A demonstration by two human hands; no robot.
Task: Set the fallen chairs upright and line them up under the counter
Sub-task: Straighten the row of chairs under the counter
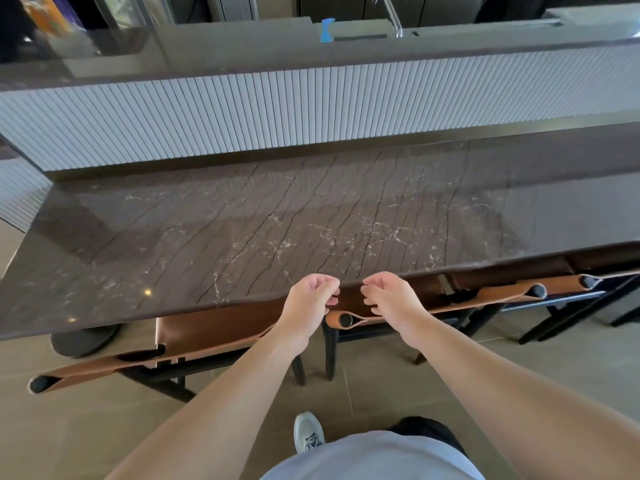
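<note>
Your two hands hang side by side over the near edge of the counter (311,216) — a dark brown stone slab veined with pale cracks, glossy enough to throw back small spots of light. The left hand (308,306) and the right hand (391,299) both have fingers loosely curled, holding nothing, the fingertips (333,301) just apart from each other. Directly below them the middle chair (346,319) stands upright, its tan leather back-top right under your knuckles, seat tucked beneath the slab. To the left of your fingers the left chair (145,362) also stands upright, partly under the counter, its back angled outward. To the right, the right chair (540,289) sits tucked in too, and another beyond it. Past your fingertips the slab ends at a ribbed pale panel (311,109) that rises to a higher ledge, with a blue bottle (327,29) and a tap (393,15) behind. Beneath you — beige floor tiles (69,427) and one grey shoe (308,433).
</note>
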